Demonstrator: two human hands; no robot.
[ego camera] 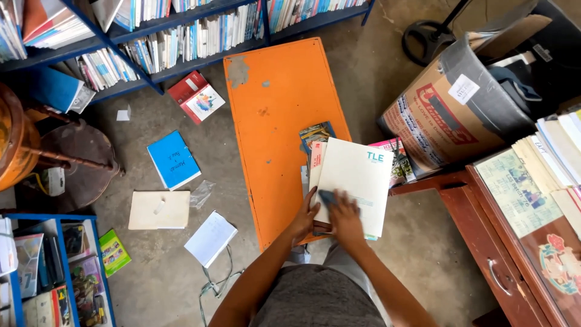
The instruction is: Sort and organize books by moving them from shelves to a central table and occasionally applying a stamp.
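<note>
Seen from above, a person stands over a long orange rectangular board [275,133] lying on the grey concrete floor [387,72] and works on a stack of books at its near right edge. The top of the stack is a pale cream softcover book with teal lettering [357,181], resting on other books whose edges show beneath it. The right hand [346,213] lies flat on the near corner of the cream cover, fingers together, pressing down a small dark blue-grey cloth [327,197]. The left hand [304,215] cups the left edge of the stack, fingers curled round its side; how tightly it grips cannot be told. Both forearms reach forward and down from the body, elbows bent, wrists close together.

Wiping such a cover likely goes best with the stack braced as here, strokes running away from the bracing hand so the books do not slide off the board.

Around them lie a blue booklet [173,160], a red-and-white book [196,97], loose white sheets [210,238], blue metal shelves of books [181,42] and a taped cardboard box [442,115].
</note>
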